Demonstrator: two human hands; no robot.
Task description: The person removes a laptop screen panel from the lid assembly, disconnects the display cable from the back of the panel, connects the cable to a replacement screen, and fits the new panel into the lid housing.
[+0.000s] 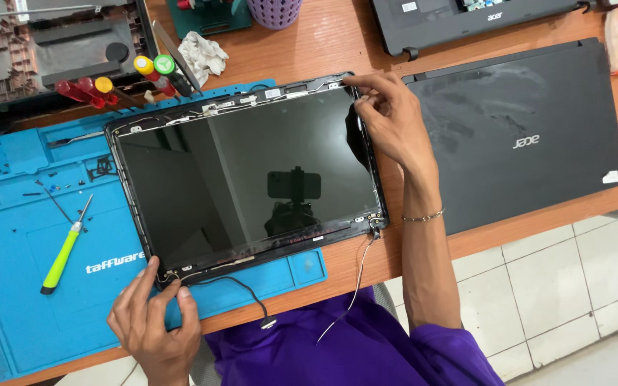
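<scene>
A bare laptop screen panel in its black back cover (244,179) lies on a blue repair mat (16,243), with thin cables trailing from its near corners. My left hand (153,318) pinches the panel's near left corner. My right hand (388,118) grips the far right corner, fingers on the top edge and on the side of the glass.
A green-handled screwdriver (62,254) and small screws lie on the mat at left. Several screwdrivers (119,82) and a crumpled cloth (202,53) sit behind the panel. A closed black laptop (523,136) is at right, another open chassis (466,21) behind it, and a stripped base (44,50) at far left.
</scene>
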